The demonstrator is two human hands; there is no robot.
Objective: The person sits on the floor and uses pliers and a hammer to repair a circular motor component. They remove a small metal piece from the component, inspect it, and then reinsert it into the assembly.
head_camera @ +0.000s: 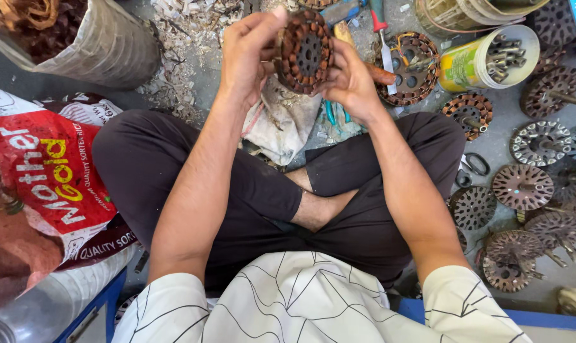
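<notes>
- Stator (305, 52), a round motor core ringed with copper windings, sits up between both hands above the crossed legs, flat face turned toward the camera, so its axis points roughly at the viewer.
- Left hand (250, 54) clamps its left rim, thumb up over the top edge; right hand (351, 79) pinches the right rim. Both have a firm grip on it.
- Far side of the core and most fingertips are hidden behind it.
- Off to the right on the floor: more rusty cores (523, 187) and a yellow tub (484, 62) of metal bits, partly cut off by the frame edge.
- Printed red sack (43, 171) on the left, also cropped.
</notes>
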